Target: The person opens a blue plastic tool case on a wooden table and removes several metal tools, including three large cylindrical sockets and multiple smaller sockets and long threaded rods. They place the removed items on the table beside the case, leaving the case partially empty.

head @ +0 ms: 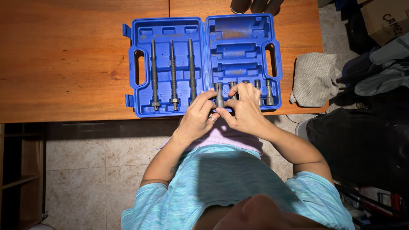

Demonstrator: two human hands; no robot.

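An open blue plastic tool case [204, 30] lies on the wooden table [64, 55]. Three long metal rods [173, 72] rest in its left half. Several short grey metal sockets [264, 91] stand in a row along the right half's near edge. My left hand [197, 116] and my right hand [243, 108] meet at that row, fingertips pinching a grey cylindrical socket [219, 94] at the row's left end. My right hand's fingers also cover the neighbouring sockets. A ring shows on my left hand.
A folded grey cloth [314, 79] lies at the table's right edge. Dark bags and a cardboard box [383, 19] crowd the floor on the right. A dark round object [240, 6] sits beyond the case. A wooden shelf [17, 179] stands lower left.
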